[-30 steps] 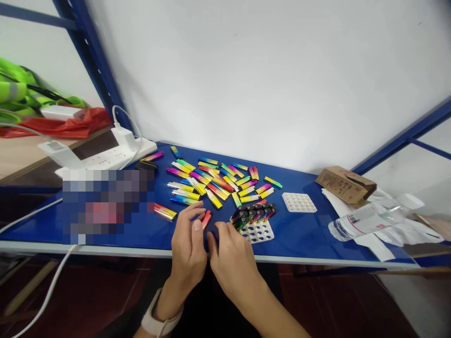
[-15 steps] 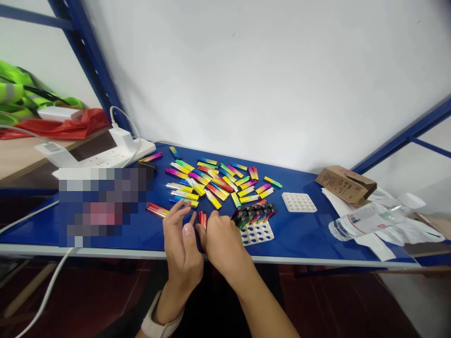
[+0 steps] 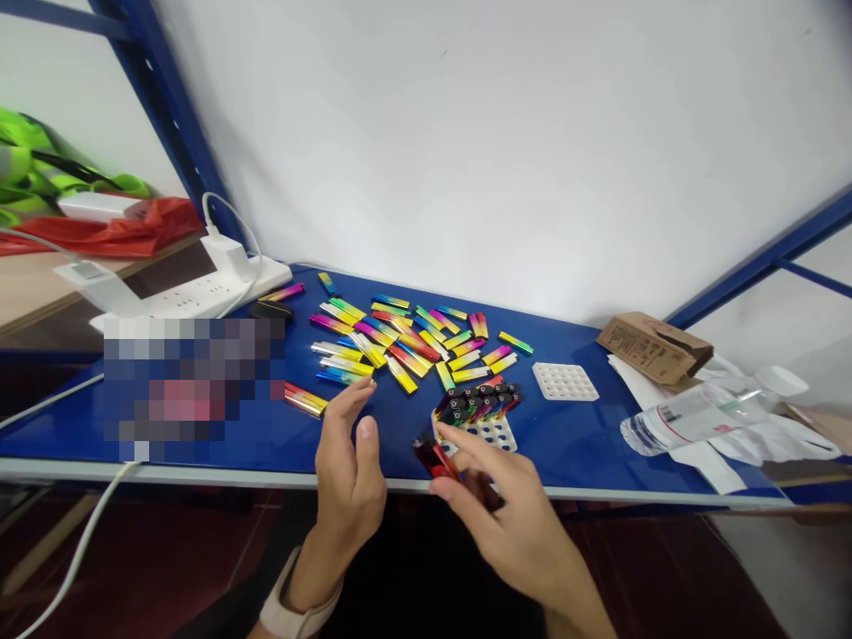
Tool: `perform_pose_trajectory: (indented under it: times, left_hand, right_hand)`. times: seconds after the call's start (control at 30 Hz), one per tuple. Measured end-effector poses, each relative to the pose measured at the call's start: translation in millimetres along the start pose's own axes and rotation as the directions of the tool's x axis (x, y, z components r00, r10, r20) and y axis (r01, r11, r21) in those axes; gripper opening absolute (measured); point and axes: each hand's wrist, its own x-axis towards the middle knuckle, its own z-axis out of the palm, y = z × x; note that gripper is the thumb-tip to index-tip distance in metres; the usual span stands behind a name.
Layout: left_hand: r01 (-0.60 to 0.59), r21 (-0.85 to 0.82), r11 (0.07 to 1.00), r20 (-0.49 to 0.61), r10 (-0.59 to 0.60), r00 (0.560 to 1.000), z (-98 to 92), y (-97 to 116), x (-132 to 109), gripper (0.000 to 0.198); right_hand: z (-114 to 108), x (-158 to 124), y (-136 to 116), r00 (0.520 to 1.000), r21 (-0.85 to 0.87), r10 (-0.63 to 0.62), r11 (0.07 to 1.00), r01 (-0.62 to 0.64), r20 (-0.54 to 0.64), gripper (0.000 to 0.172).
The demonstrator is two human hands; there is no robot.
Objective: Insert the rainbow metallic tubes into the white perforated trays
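Note:
Between the thumb and fingers of my right hand (image 3: 493, 506) is a red lighter (image 3: 436, 457) with a dark end, tilted over the table's front edge. My left hand (image 3: 350, 470) is open beside it, fingers stretched and thumb raised, with nothing in it. Just beyond my right fingertips stands a white perforated tray (image 3: 502, 437). Several lighters (image 3: 474, 405) stand in its back rows with their black ends up. Loose metallic lighters (image 3: 399, 342) in rainbow colours lie scattered past both hands. A small red-and-yellow group (image 3: 306, 399) lies left of my left hand.
A second white perforated tray (image 3: 565, 382) lies to the right. Farther right are a cardboard box (image 3: 652, 344), a plastic bottle (image 3: 706, 410) on its side and white paper. A white power strip (image 3: 179, 300) with cables and a blurred-out patch occupy the left of the blue table (image 3: 565, 453).
My right hand has moved right and towards me, away from my left hand, carrying the red lighter. My left hand has stayed nearly in place, its fingers now straighter and closer together.

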Motion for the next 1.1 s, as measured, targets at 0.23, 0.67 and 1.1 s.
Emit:
perform_pose_trajectory:
  times: [0.23,0.67,1.1]
  left_hand:
    - [-0.093,0.225,0.97,0.177,0.053,0.983,3.8,2,3,0.019]
    - [-0.156,0.249,0.956,0.239,0.095,0.966,2.3,-2,1,0.016]
    - [-0.179,0.261,0.949,0.261,0.11,0.959,5.4,-2,1,0.017]
  right_hand:
    - [-40,2,33,0.996,0.322,0.061,0.946,-0.037,-0.066,0.011]
    - [-18,16,45,0.987,0.658,0.143,0.751,-0.063,-0.068,0.03]
    - [-12,17,50,0.985,0.838,0.174,0.535,-0.107,0.015,0.025]
